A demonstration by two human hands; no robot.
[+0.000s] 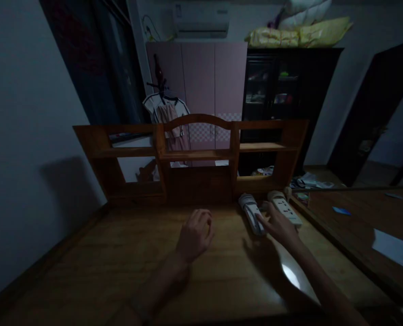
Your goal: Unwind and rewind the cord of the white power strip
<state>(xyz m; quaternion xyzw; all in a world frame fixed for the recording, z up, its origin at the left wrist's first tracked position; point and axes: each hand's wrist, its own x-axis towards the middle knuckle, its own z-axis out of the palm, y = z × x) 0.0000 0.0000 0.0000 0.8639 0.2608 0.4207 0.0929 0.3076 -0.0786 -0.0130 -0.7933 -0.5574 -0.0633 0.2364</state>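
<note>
Over the middle of the wooden desk (147,253), my left hand (194,233) has its fingers curled in loosely toward the thumb. Nothing shows in its grip. My right hand (279,226) is between two white power strips, its thumb and fingers apart. The thumb tip overlaps the edge of the left power strip (251,213), which has its cord wrapped along it; I cannot tell whether they touch. To the right, partly behind the hand, lies the other power strip (288,210) with its sockets facing up.
A wooden shelf unit (198,156) with several compartments stands along the desk's back edge. A raised wooden edge (323,240) borders the right side. Beyond it another brown surface holds a white paper sheet (396,249) and a blue card (341,211). A wall (28,181) rises at left.
</note>
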